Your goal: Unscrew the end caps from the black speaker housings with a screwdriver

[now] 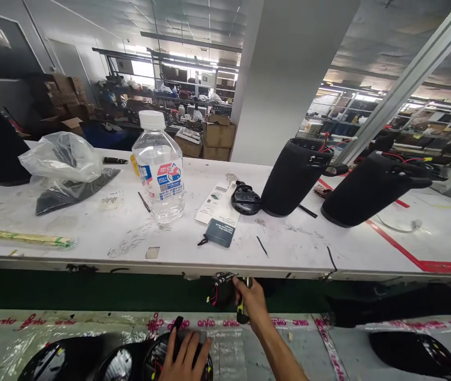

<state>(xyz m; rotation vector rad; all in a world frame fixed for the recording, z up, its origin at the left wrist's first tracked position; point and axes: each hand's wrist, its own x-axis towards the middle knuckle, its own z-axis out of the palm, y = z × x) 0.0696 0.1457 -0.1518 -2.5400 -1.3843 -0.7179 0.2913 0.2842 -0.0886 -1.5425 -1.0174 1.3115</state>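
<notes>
My left hand (pixel 185 357) lies with fingers spread over the open, wired end of a black speaker housing (pixel 157 352), where a black strap (pixel 178 323) sticks up. Just below the bench edge, my right hand (pixel 254 304) is closed around a yellow-and-black utility knife (pixel 242 313). At its fingertips is a dark battery pack (pixel 225 278) with white print and thin red and black leads ending in a small connector. Its far side is hard to make out. More black housings (pixel 62 360) lie left of my left hand, partly cut off by the frame.
On the white bench (pixel 193 254) stand a clear water bottle (pixel 159 169), a plastic bag (pixel 62 159), a blue-grey box (pixel 219 233), a round black part (pixel 246 198) and two upright fabric-covered speakers (pixel 294 177). Another housing (pixel 415 354) lies at lower right on plastic sheeting.
</notes>
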